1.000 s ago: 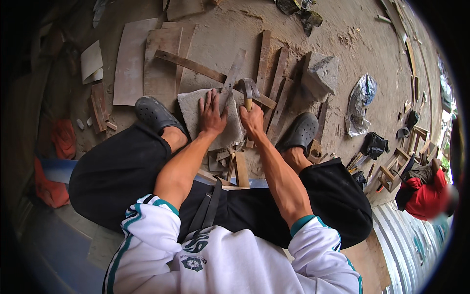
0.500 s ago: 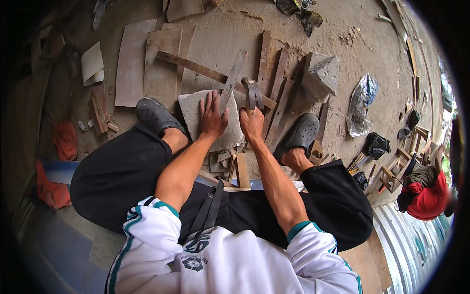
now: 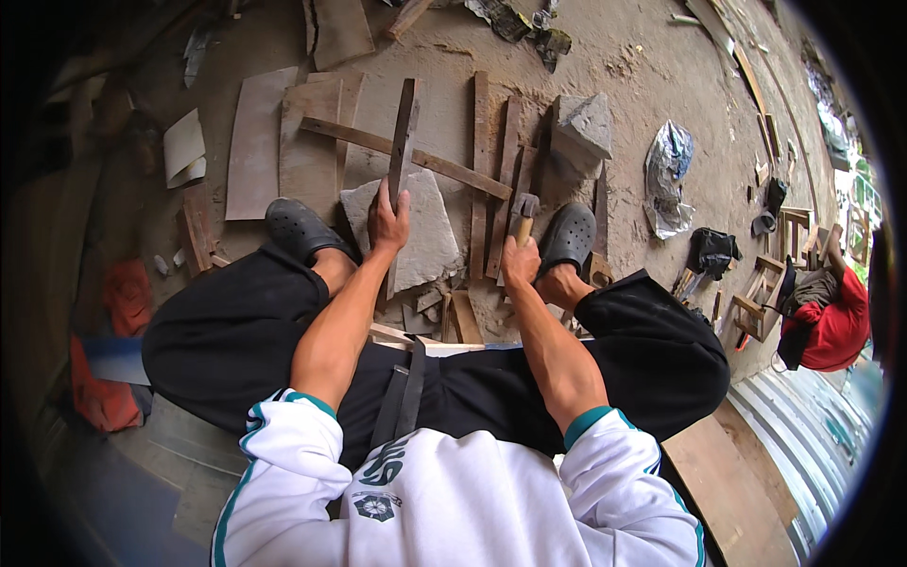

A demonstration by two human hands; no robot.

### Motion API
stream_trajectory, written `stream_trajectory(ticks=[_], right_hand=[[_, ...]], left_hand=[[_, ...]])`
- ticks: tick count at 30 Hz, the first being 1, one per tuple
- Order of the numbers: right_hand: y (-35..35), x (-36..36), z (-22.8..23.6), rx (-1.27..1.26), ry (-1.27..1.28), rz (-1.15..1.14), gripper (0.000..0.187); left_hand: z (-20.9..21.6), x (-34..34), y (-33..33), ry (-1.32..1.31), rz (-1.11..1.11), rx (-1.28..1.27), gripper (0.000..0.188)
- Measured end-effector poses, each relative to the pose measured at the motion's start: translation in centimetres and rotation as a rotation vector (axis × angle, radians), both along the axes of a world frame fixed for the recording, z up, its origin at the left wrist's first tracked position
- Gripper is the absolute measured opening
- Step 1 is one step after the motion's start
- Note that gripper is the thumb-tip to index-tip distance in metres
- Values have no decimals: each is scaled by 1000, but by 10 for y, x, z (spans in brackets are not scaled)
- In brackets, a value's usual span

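Observation:
Closed around a narrow wooden strip (image 3: 404,132), my left hand (image 3: 388,222) holds it on edge, pointing away from me, over the left part of a pale stone block (image 3: 430,231). My right hand (image 3: 521,260) grips the handle of a hammer (image 3: 525,206) to the right of that block, near my right shoe. The hammer's head points away from me. Beyond the block, a longer wooden strip (image 3: 444,168) lies slantwise on the ground, passing behind the held strip.
Several wooden strips (image 3: 479,170) lie by a second stone block (image 3: 581,132). My dark clogs (image 3: 569,236) flank the work area. Flat boards (image 3: 257,142) lie at far left, crumpled silver plastic (image 3: 669,180) at right. A person in red (image 3: 836,321) is at far right.
My left hand has gone from lying flat over the strip to gripping it, and the strip has turned on edge and shifted left. The hammer has moved right, away from the block.

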State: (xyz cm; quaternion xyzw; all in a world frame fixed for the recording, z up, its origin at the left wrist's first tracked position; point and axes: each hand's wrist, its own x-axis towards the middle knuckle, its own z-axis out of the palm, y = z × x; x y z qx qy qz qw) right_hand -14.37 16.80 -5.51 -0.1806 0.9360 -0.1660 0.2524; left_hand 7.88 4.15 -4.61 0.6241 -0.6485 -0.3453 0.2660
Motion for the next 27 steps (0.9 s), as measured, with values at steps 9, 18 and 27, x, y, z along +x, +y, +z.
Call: stream_trajectory(ticks=[9,18,27], right_hand=[[30,-4,-36,189,-93,-54,46],[-42,18,0,-417,-91,316,39],[-101,-41,23,30,48,891,51]], left_hand=[[42,15,-34,761,211,535,45],[62,-20,-46,948,95,662,54],[94,-31,-49,957,34,719,42]])
